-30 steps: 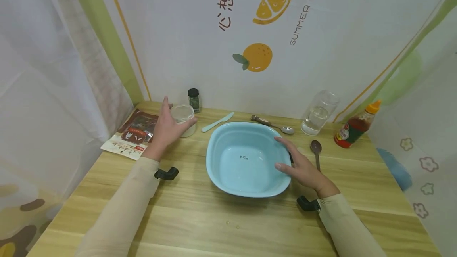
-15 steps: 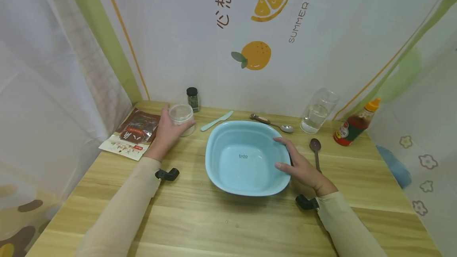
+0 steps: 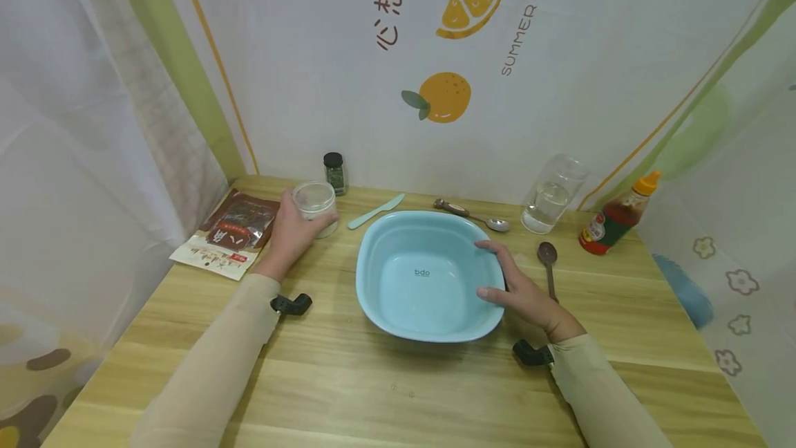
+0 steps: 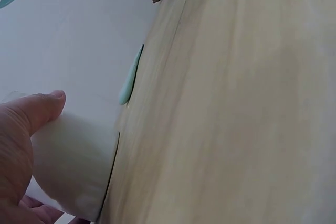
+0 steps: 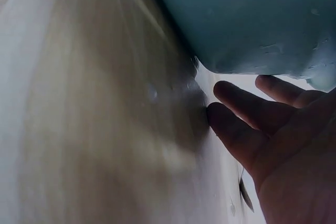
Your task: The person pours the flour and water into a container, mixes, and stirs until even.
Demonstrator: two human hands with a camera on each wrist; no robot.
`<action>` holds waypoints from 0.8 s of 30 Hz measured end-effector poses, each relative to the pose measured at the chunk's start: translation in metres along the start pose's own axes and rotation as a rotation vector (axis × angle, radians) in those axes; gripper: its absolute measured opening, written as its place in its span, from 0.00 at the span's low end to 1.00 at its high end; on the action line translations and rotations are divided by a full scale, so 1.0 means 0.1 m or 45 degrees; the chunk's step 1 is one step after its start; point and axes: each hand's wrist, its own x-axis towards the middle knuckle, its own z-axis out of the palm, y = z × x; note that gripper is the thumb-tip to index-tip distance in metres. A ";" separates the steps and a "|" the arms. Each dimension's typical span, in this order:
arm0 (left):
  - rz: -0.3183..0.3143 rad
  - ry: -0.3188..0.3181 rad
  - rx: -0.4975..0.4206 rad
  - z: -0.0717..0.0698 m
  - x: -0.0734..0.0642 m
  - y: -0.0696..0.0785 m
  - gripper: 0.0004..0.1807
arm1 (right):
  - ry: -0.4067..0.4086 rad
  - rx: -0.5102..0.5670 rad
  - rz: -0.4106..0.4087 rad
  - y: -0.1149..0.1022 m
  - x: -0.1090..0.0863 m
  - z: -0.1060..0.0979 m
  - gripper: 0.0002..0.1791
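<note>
Around a clear plastic jar (image 3: 316,207) at the table's back left, my left hand (image 3: 292,230) curls its fingers and thumb. The jar stands on the table; in the left wrist view its whitish side (image 4: 73,163) shows beyond the thumb (image 4: 47,108). A light blue basin (image 3: 429,282) rests in the middle of the table. My right hand (image 3: 525,292) holds its right rim, thumb over the inner side and the other fingers outside. In the right wrist view several fingers (image 5: 257,108) extend beside the basin's lower outer wall (image 5: 252,30).
A brown spice packet (image 3: 236,230) lies left of the jar, a black-capped herb bottle (image 3: 334,175) behind it. Around the basin are a mint-green knife (image 3: 376,211), a metal spoon (image 3: 472,216), a brown spoon (image 3: 548,265), a glass of water (image 3: 550,199) and a red sauce bottle (image 3: 616,220).
My left hand's raised fingers have lowered and closed round the jar. My right hand stays at the basin's rim, and the basin keeps its place.
</note>
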 end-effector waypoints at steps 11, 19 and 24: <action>0.030 0.030 0.037 0.03 -0.04 0.04 0.55 | 0.013 -0.005 -0.002 0.00 -0.01 0.00 0.46; 0.096 0.078 -0.001 0.07 -0.08 0.19 0.54 | 0.018 -0.025 0.006 0.02 -0.01 -0.01 0.46; 0.150 0.085 -0.006 0.08 -0.12 0.31 0.54 | 0.014 -0.018 0.004 0.01 0.00 -0.01 0.46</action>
